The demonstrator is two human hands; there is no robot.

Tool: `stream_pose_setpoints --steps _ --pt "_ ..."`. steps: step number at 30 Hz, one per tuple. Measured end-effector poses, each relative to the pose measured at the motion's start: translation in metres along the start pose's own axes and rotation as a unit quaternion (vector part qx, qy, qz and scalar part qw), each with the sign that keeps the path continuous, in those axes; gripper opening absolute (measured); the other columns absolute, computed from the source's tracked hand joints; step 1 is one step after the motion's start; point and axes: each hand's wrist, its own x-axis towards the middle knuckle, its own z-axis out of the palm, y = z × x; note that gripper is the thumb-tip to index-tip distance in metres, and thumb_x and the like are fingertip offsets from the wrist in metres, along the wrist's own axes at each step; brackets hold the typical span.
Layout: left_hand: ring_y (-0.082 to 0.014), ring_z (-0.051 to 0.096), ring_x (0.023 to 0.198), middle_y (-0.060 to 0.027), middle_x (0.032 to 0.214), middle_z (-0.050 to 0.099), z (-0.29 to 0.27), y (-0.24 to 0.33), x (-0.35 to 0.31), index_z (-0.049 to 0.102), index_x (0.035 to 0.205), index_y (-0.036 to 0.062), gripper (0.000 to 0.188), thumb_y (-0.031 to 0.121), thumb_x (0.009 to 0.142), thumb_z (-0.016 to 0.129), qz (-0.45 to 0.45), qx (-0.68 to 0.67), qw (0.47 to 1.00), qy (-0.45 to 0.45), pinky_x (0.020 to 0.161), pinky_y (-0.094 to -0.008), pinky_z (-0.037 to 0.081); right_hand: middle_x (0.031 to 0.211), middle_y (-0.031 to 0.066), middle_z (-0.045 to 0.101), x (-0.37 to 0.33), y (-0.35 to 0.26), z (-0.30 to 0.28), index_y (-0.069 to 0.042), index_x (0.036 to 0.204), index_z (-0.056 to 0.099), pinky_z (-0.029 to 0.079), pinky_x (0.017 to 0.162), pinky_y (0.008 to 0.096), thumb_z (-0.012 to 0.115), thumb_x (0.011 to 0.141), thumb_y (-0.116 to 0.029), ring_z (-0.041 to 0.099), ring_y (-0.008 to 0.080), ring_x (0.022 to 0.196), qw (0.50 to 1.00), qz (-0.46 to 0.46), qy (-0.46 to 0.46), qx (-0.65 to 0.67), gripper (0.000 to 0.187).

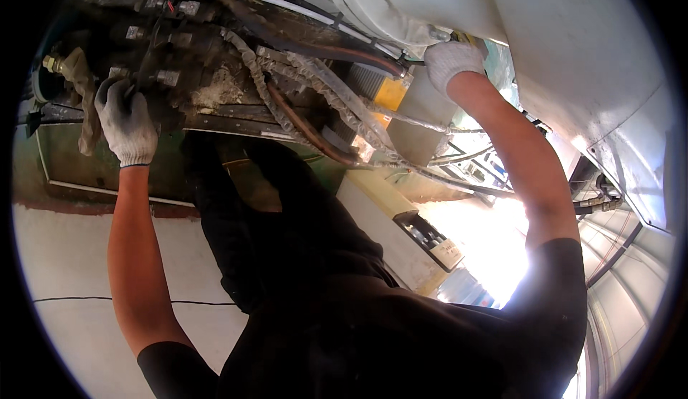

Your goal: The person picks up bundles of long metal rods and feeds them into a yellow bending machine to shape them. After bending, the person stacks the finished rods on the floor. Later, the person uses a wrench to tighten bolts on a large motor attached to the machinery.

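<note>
My left hand [129, 128], in a grey-white knitted glove with darkened fingers, reaches to a greasy dark block of machine parts [161, 44]. Its fingers are bent against the block, and what they grip is hidden. Right beside it hangs a dirty brown rag [80, 87], next to a brass-coloured fitting [50, 63]. My right hand [453, 63], gloved too, is closed in a fist below a large pale rounded housing [401, 12]. A short dark rod shows at the fist's left side; whether the fist holds it, I cannot tell.
Several wrapped hoses [337, 94] and a brown hose [308, 130] run between my hands. A yellow part [389, 94] sits behind them. Below are a pale cabinet [373, 205] with an open slot, a thin black cable [204, 302] on the floor, and strong glare at right.
</note>
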Motion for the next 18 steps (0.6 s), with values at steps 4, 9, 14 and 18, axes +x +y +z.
stream_pose_setpoints --steps 4,9,14,18 --pt "-0.0408 0.061 0.126 -0.0204 0.137 0.063 -0.002 0.003 0.001 0.071 0.119 0.0 0.027 0.007 0.094 0.064 -0.003 -0.006 1.0 -0.002 0.108 -0.0466 0.05 0.119 0.016 0.082 0.008 -0.007 0.002 -0.01 0.115 0.085 0.063 0.09 0.05 0.06 0.1 -0.016 0.08 0.0352 0.111 1.0 -0.01 -0.004 -0.018 0.03" --pt "-0.0402 0.061 0.125 -0.0198 0.136 0.063 -0.001 0.005 0.002 0.071 0.119 -0.0003 0.027 0.006 0.094 0.064 -0.001 -0.004 1.0 0.003 0.107 -0.0464 0.051 0.111 0.0161 0.083 0.015 -0.012 0.017 -0.01 0.107 0.086 0.064 0.086 0.0489 0.061 0.097 -0.015 0.08 0.0341 0.105 0.999 -0.03 0.044 -0.012 0.028" --pt "-0.0403 0.061 0.124 -0.0197 0.136 0.063 -0.001 0.005 0.002 0.071 0.119 0.0001 0.027 0.006 0.094 0.063 -0.009 -0.004 1.0 0.001 0.106 -0.0464 0.052 0.118 0.0152 0.082 0.017 -0.018 0.012 -0.009 0.113 0.085 0.063 0.09 0.0498 0.059 0.101 -0.016 0.08 0.033 0.111 1.0 -0.019 0.013 -0.008 0.029" --pt "-0.0406 0.061 0.125 -0.0201 0.137 0.062 -0.001 0.004 0.001 0.071 0.119 -0.0001 0.027 0.006 0.094 0.064 -0.008 0.002 1.0 0.004 0.106 -0.0467 0.052 0.116 0.0149 0.083 0.019 -0.021 0.016 -0.009 0.113 0.085 0.064 0.088 0.0502 0.06 0.101 -0.016 0.08 0.0339 0.109 1.0 -0.011 0.018 -0.003 0.029"
